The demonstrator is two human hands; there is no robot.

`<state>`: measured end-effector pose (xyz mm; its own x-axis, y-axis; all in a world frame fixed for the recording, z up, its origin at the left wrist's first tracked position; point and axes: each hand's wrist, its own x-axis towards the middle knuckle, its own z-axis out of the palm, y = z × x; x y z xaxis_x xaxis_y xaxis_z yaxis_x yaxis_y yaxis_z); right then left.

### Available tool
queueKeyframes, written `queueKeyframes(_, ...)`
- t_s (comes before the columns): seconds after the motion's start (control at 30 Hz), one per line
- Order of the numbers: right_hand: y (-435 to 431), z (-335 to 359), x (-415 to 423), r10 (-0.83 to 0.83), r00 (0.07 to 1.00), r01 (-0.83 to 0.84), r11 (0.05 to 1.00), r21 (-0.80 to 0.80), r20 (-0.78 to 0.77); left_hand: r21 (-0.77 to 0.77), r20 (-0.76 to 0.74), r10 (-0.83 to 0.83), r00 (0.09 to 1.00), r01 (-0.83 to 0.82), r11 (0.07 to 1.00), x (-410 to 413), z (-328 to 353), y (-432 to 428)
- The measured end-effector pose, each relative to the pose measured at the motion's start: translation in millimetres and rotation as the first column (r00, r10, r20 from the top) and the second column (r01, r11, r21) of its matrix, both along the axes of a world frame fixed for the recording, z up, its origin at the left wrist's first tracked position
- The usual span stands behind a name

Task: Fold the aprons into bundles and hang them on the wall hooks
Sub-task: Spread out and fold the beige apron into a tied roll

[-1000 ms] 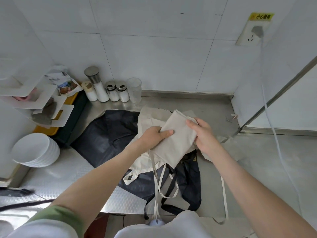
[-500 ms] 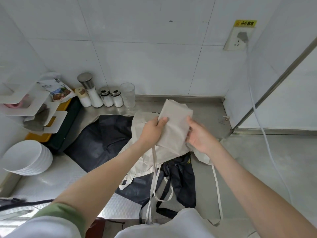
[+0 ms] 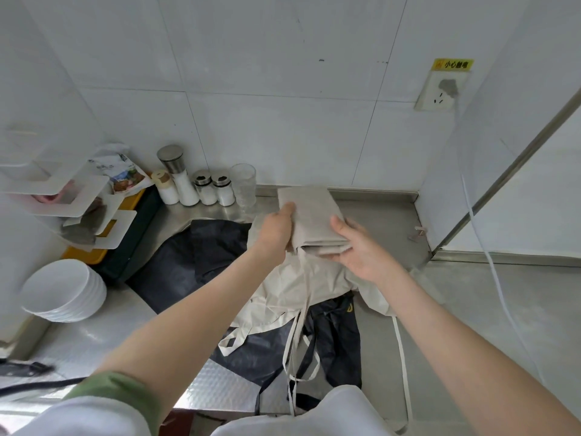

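Head view: flat, rectangular beige woven bundle (image 3: pixel 309 212).
Left hand (image 3: pixel 276 229): grips its left edge.
Right hand (image 3: pixel 361 250): thumb above, fingers beneath layered edge.

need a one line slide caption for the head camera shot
Left hand and right hand hold a folded beige apron over a dark apron and cream apron on a steel counter
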<state>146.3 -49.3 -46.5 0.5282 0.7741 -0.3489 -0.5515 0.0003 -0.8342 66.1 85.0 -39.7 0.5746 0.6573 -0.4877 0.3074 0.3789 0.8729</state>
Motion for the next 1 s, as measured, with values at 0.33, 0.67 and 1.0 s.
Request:
queueKeyframes(0.33,13,-2,-17,0.05,0.983,-0.025,0.99,-0.14,0.179,-0.042,0.401,-0.166,0.901,0.2,0.979,-4,0,-5)
queueKeyframes(0.67,6,-3,-3,0.239,0.844,-0.02,0.908,-0.418,0.479,-0.041,0.269,-0.21,0.94,0.229,0.973,-2,1,-11)
queueKeyframes(1.0,-2,10,9,0.341,0.692,0.056,0.853,-0.519,0.636,-0.135,0.242,-0.268,0.932,0.306,0.942,-6,3,-7)
